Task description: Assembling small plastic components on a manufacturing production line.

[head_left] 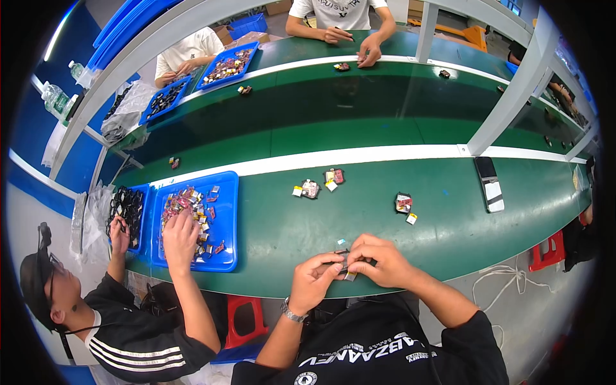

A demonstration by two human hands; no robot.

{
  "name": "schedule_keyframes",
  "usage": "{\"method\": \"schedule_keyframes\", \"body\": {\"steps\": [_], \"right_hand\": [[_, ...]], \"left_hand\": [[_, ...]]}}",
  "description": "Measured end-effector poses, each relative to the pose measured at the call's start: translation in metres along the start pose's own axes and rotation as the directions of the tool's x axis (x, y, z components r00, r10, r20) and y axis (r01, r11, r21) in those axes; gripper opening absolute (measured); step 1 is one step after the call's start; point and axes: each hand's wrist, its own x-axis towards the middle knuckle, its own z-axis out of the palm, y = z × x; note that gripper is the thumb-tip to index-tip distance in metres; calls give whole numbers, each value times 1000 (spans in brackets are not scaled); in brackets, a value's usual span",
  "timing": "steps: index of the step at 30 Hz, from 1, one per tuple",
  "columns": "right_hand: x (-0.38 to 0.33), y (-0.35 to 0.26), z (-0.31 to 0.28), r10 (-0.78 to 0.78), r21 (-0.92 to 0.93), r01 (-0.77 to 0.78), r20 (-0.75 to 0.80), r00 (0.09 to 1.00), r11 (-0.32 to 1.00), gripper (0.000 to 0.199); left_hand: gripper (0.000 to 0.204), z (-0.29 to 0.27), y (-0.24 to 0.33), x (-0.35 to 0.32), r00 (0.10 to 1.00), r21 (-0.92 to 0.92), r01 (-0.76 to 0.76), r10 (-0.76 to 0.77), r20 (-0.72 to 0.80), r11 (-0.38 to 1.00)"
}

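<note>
Fingers of both hands (350,266) pinch a small component (345,264).

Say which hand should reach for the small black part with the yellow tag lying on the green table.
Right, probably. The right hand sits just below the small black part with the yellow tag on the green table; the left hand is farther, and both pinch a small grey piece.

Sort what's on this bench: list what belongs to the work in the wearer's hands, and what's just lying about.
In the work:
- left hand and right hand, pinching a small part together
- similar small parts on the green bench: pair, single

Lying about:
- phone
- blue tray of parts, which a neighbour's hand picks through
- red stool
</note>
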Motion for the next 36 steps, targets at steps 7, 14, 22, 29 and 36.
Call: {"method": "schedule_keyframes", "body": {"steps": [7,14,22,29,36], "right_hand": [[3,-2,-5,-274,-274,288,88,958,918,12],[0,2,-3,-314,-315,315,55,948,895,16],[0,-3,-11,-228,-286,260,144,963,922,16],[-1,-9,-13,-160,-262,200,169,973,944,13],[-2,-11,-8,-136,-246,165,131,982,955,13]], "left_hand": [[19,-3,1,4,999,-42,18,-17,36,999],[13,-9,1,6,990,7,90,-90,105,996],[10,-10,-3,5,990,22,101,-103,94,995],[11,-4,1,6,994,0,53,-53,95,999],[10,-5,-7,5,997,9,39,-39,69,999]]}}
